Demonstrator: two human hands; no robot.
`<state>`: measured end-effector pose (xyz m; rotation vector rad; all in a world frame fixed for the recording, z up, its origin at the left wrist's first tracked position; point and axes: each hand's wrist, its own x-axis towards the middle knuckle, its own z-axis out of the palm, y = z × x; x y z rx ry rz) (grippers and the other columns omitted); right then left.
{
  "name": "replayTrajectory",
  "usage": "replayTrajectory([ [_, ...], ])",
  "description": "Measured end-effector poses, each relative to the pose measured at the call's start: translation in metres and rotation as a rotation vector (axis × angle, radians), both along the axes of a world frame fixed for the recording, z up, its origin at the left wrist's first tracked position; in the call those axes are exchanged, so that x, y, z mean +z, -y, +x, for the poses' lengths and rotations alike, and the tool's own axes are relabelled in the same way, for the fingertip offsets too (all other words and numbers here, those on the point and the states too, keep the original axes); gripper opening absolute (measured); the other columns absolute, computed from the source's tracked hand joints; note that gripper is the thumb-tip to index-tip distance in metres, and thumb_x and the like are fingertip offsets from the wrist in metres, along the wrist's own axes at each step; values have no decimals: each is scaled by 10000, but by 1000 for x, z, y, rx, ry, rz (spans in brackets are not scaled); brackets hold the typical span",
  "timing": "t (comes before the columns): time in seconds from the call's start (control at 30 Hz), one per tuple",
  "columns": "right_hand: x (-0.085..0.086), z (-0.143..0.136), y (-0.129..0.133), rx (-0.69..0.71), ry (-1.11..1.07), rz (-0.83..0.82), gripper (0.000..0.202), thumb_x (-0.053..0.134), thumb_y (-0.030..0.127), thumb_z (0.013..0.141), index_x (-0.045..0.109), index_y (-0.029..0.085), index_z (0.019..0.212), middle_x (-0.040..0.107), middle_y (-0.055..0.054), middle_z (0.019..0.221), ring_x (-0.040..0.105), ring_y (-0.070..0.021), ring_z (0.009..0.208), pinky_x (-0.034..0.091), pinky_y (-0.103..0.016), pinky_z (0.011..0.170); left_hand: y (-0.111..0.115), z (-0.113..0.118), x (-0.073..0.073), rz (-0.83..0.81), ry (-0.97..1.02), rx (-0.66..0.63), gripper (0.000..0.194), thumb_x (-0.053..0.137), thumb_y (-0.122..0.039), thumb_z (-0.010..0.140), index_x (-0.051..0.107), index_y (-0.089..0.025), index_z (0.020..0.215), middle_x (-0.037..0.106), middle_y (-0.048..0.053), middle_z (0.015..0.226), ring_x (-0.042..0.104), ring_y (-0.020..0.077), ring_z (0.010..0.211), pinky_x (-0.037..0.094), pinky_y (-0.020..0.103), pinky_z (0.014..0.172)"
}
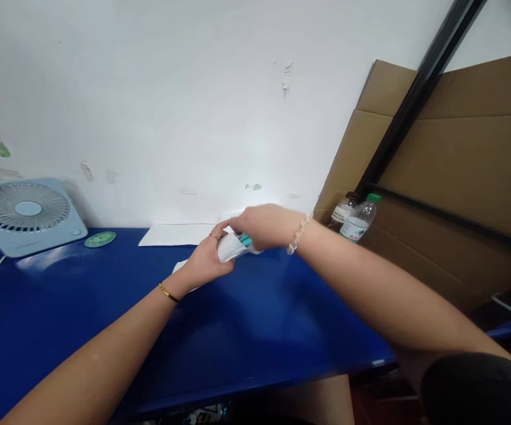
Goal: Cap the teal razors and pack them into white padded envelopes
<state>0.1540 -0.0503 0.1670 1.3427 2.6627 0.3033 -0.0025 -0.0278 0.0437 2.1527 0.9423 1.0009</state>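
My left hand point(206, 260) is closed around a crumpled white tissue-like wrap point(229, 248), held above the blue table point(255, 319). A teal object point(245, 239) shows at the right end of the wrap; most of it is hidden, so its kind is unclear. From the right, my right hand point(269, 226) curls over the teal object, its thumb and forefinger meeting the left fingertips. Part of the white wrap also shows beneath the right fingers. Behind the left wrist, a white piece point(179, 266) sticks out.
A white sheet point(171, 235) lies by the wall. At left are a light-blue fan point(29, 215) with a cable and a green disc point(100, 239). A green-capped bottle point(359, 221) and a dark-capped bottle point(341, 211) stand at right, near cardboard point(468, 165) and a black post point(408, 100).
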Motion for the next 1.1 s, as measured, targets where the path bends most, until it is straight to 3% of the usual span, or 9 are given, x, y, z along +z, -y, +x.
replayTrajectory([
  [0.07, 27, -2, -3, 76, -127, -54, 409, 774, 117, 565, 667, 167, 957, 647, -43, 822, 627, -219, 784, 462, -315, 685, 3, -3, 8, -61, 121, 10, 829, 630, -211, 645, 257, -220, 1385, 598, 30, 981, 577, 170, 751, 457, 289, 676],
  [0.17, 62, 2, -9, 271, -441, -165, 296, 724, 296, 682, 670, 171, 944, 624, 4, 862, 608, -153, 820, 457, -308, 765, 5, -11, 16, -117, 357, -31, 837, 677, -288, 652, 275, -226, 1384, 582, 54, 1084, 579, 205, 899, 466, 309, 765],
  [0.27, 76, 10, -9, 388, -603, -285, 295, 633, 364, 768, 654, 172, 992, 610, 19, 928, 584, -137, 899, 450, -317, 813, 5, -20, 20, -212, 545, -89, 817, 716, -340, 626, 356, -212, 1348, 581, 71, 1125, 565, 258, 989, 471, 352, 815],
  [0.47, 55, 11, -7, 388, -796, -336, 205, 676, 330, 752, 631, 145, 830, 600, 16, 804, 564, -126, 815, 465, -281, 734, 9, -31, 27, -465, 671, -367, 662, 722, -361, 597, 531, -153, 1196, 620, 112, 1097, 584, 308, 1004, 487, 412, 822],
  [0.6, 46, 7, -13, 302, -804, -326, 186, 606, 318, 835, 598, 132, 829, 572, 6, 752, 520, -109, 726, 439, -252, 670, 10, -25, 29, -488, 653, -292, 640, 735, -398, 639, 520, -170, 1197, 629, 116, 1131, 588, 318, 1045, 489, 438, 850],
  [0.7, 37, 7, -13, 246, -812, -122, 188, 573, 312, 856, 585, 139, 930, 583, -29, 900, 511, -124, 767, 432, -275, 699, 6, -19, 25, -474, 684, -165, 492, 729, -367, 696, 534, -177, 1106, 664, 77, 1050, 623, 254, 970, 495, 405, 847],
  [0.87, 21, 9, -2, 261, -589, 263, 233, 607, 382, 819, 632, 175, 925, 567, -57, 1018, 506, -193, 924, 383, -315, 769, 2, -11, 18, -442, 735, -178, 355, 692, -347, 763, 547, -170, 1034, 673, 39, 948, 627, 181, 869, 499, 341, 809],
  [0.97, 19, 14, 3, 228, -410, 164, 215, 583, 360, 839, 650, 160, 800, 583, -31, 777, 509, -155, 762, 347, -278, 681, 4, -8, 16, -407, 721, -214, 373, 682, -340, 776, 539, -172, 1077, 654, 47, 987, 613, 173, 886, 493, 317, 802],
  [1.1, 24, 23, 1, 185, -454, -37, 238, 552, 343, 861, 646, 139, 782, 554, 6, 646, 435, -98, 595, 279, -251, 570, 8, -7, 20, -360, 751, -154, 458, 683, -342, 780, 475, -228, 1171, 605, 41, 1091, 598, 157, 927, 494, 281, 786],
])
